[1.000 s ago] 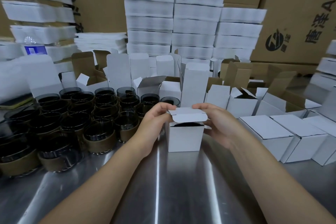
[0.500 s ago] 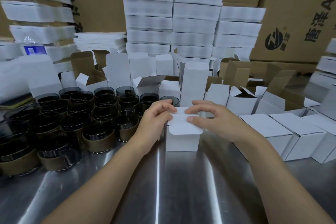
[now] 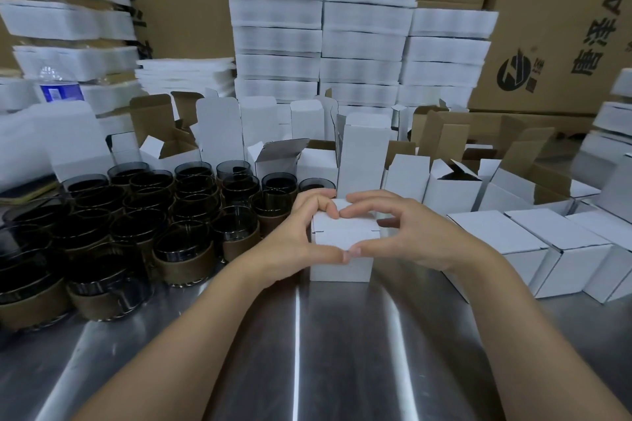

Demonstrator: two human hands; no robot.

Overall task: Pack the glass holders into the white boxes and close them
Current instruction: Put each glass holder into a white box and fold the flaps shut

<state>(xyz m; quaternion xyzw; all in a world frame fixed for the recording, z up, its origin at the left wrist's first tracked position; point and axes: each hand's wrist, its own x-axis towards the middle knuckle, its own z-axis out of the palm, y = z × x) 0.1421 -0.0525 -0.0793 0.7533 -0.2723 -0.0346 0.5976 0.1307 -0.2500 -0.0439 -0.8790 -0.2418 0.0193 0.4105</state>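
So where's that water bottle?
The bottle is far left in the head view, at the back, behind a box flap and beside stacked white trays.

Glass holders left of box.
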